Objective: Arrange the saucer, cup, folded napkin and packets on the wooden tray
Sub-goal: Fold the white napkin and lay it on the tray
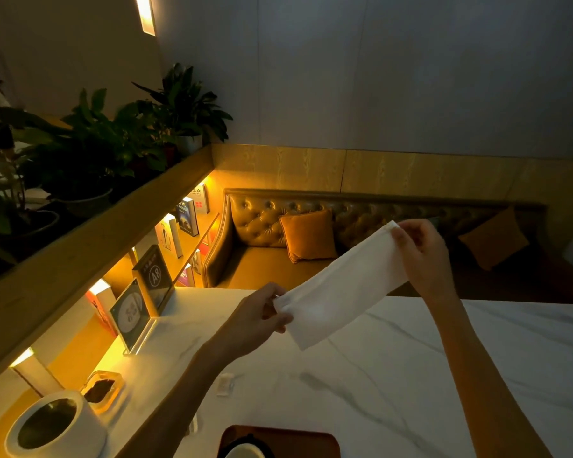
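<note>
I had both arms stretched out over the marble table (411,375), my left hand (262,317) pinching the near end of the white napkin (339,287) and my right hand (422,256) pinching its far end, holding it taut in the air. A small packet (225,385) lay on the table under my left forearm, and the wooden tray (311,441) with the cup (245,452) sat at the bottom edge.

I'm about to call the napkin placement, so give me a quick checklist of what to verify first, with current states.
1. Napkin held at both ends: ok, left hand and right hand each pinch an end.
2. Napkin clear of the table: ok, stretched in the air.
3. Napkin folded to final shape: cannot tell, it reads as a long strip.
4. Wooden tray within sight: not ok, only its far edge shows.
5. Saucer and cup on the tray: cannot tell, cut off by the frame.
6. Packet on the tray: not ok, one lies on the table.
</note>
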`<move>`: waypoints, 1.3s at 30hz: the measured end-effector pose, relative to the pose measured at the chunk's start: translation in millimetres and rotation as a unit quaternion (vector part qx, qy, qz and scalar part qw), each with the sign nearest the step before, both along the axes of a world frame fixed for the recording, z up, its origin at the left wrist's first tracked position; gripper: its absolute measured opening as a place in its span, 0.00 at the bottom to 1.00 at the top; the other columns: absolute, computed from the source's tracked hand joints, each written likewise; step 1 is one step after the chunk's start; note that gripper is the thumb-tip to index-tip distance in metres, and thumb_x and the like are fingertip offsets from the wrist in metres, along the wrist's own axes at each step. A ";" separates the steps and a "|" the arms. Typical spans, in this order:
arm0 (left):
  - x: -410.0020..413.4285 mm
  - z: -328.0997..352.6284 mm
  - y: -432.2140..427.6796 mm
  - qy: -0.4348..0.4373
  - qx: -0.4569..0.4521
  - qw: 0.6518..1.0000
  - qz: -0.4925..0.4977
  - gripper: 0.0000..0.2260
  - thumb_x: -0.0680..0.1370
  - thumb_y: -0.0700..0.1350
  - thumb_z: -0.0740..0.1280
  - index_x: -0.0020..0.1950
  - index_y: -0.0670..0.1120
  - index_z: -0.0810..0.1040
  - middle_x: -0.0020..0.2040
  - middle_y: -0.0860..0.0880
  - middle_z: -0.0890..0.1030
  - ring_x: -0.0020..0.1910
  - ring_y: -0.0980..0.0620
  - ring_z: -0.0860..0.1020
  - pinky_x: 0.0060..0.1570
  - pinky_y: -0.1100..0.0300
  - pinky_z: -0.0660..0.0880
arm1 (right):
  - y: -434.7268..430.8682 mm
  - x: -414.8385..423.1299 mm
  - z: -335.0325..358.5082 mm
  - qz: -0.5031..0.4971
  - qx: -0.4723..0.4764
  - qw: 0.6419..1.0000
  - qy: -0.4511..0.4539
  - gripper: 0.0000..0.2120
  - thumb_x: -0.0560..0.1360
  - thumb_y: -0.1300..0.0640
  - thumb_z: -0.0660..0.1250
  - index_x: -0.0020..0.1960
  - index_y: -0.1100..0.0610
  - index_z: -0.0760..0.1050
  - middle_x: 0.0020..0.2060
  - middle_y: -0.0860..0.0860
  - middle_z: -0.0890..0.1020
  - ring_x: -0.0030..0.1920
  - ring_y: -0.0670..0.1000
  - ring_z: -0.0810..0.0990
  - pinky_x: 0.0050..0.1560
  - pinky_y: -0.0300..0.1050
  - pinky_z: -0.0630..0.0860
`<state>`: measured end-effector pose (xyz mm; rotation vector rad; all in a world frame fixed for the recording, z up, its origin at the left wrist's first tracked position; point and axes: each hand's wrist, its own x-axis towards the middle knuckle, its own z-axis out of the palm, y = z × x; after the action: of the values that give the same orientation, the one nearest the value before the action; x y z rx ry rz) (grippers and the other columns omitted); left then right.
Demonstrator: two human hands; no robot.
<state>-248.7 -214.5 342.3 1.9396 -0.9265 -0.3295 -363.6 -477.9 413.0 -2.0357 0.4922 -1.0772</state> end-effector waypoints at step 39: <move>20.6 1.5 1.6 0.221 -0.173 0.947 0.153 0.15 0.81 0.47 0.61 0.66 0.43 0.69 0.62 0.44 0.75 0.60 0.43 0.77 0.58 0.43 0.78 | 8.8 5.9 -38.9 0.042 0.102 0.993 -0.033 0.09 0.78 0.48 0.62 0.56 0.48 0.68 0.45 0.43 0.77 0.44 0.46 0.79 0.38 0.40 0.76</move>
<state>-228.1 -212.9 343.8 1.5616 -0.3523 -0.3713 -357.7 -469.1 374.1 -1.8199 0.4584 -0.9980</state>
